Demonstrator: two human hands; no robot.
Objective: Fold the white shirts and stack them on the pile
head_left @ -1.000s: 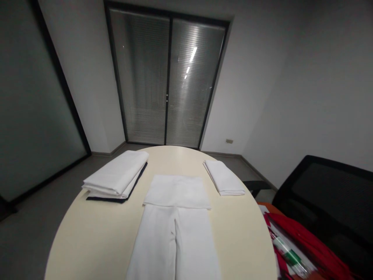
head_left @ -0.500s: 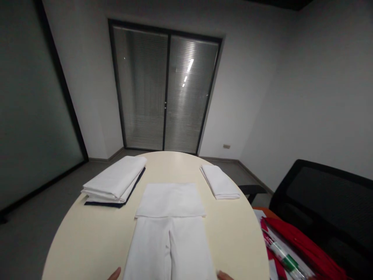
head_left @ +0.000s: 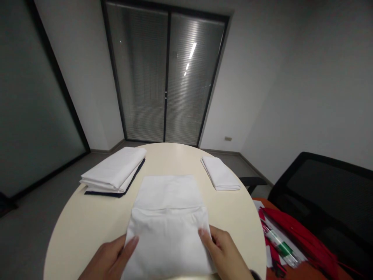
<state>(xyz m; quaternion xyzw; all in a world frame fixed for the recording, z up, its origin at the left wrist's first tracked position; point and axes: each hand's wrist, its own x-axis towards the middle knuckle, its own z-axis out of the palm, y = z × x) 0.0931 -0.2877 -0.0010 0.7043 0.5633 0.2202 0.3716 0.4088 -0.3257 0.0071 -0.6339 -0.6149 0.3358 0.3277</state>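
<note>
A white folded garment [head_left: 170,233] lies lengthwise on the round table in front of me. Its far end is a flat folded panel [head_left: 169,190], and the near part is turned up so that its edge meets that panel. On the left side, my left hand [head_left: 109,254] pinches the garment's edge, thumb on top and fingers underneath. My right hand [head_left: 223,249] grips the opposite edge in the same way, a dark band showing at the wrist. The cloth between them is slightly rumpled, and its nearest end runs to the bottom of the view.
On the cream round table [head_left: 81,229], a stack of white folded cloth [head_left: 115,167] rests on a dark piece at the left. Another white folded cloth [head_left: 220,173] lies at the right. Beside the table stands a black mesh chair [head_left: 326,194] with red fabric [head_left: 303,233] on its seat.
Both hands have come up into view and taken hold of the garment's sides. Its near part has been brought forward over the legs-like split, which is now covered. The view has tilted down slightly.
</note>
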